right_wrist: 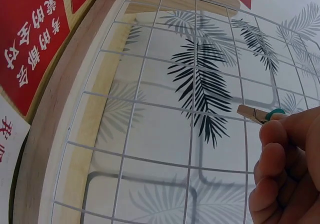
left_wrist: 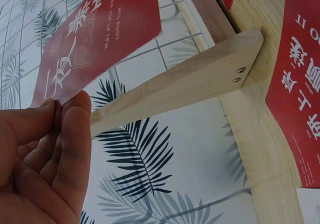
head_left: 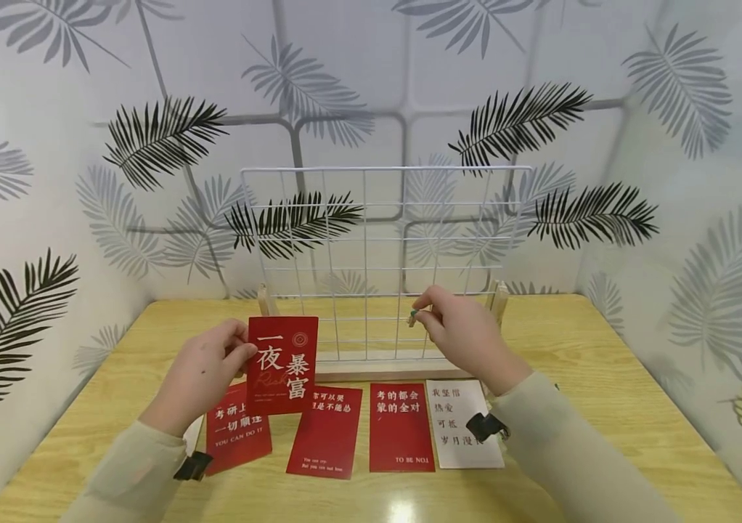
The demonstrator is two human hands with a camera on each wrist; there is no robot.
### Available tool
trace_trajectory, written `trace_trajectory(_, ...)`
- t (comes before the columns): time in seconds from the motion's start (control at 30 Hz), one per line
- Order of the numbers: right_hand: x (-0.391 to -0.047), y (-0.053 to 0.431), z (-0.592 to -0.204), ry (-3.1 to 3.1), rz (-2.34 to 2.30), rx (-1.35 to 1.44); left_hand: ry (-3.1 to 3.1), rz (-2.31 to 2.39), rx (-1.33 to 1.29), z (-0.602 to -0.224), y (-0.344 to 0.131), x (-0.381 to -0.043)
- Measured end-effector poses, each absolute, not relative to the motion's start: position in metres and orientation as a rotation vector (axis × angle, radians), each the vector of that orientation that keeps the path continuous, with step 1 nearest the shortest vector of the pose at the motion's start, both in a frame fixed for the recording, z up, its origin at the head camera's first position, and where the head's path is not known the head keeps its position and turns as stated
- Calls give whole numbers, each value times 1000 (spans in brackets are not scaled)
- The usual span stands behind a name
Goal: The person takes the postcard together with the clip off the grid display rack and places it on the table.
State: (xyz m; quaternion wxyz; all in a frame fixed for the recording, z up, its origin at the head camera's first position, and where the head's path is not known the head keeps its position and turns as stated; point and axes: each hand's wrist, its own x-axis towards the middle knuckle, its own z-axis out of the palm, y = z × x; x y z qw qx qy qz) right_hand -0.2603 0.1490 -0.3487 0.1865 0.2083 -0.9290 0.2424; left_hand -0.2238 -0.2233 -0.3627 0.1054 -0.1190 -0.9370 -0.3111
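Note:
My left hand [head_left: 204, 370] pinches a red card [head_left: 282, 363] by its left edge, thumb against fingers. White characters cover the card, which is held up in front of the left part of a white wire grid [head_left: 364, 269]. In the left wrist view the same card [left_wrist: 100, 39] slants above the wooden foot [left_wrist: 180, 84] of the grid's stand. Between thumb and forefinger, my right hand [head_left: 465, 330] pinches a small wooden clothespin [right_wrist: 254, 113] with a blue-green bit at its held end. The clothespin is near the grid's lower right part.
Laid along the table [head_left: 521, 487] before the grid are red cards, among them one at left [head_left: 240, 447], one in the middle [head_left: 325, 436] and one further right [head_left: 400, 432]. A white card [head_left: 459, 428] lies beneath my right forearm. Leaf-patterned walls [head_left: 671, 181] enclose the table's back and sides.

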Motion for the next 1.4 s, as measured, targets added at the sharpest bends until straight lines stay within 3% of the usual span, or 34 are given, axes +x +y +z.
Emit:
trace_trajectory(0.7, -244, 191, -375, -2650, 703, 483, -2716, -907, -362, -371, -247, -218)
trace_trajectory(1.4, -236, 244, -400, -2702, 821, 322, -2672, -786, -267, -370, -302, -233)
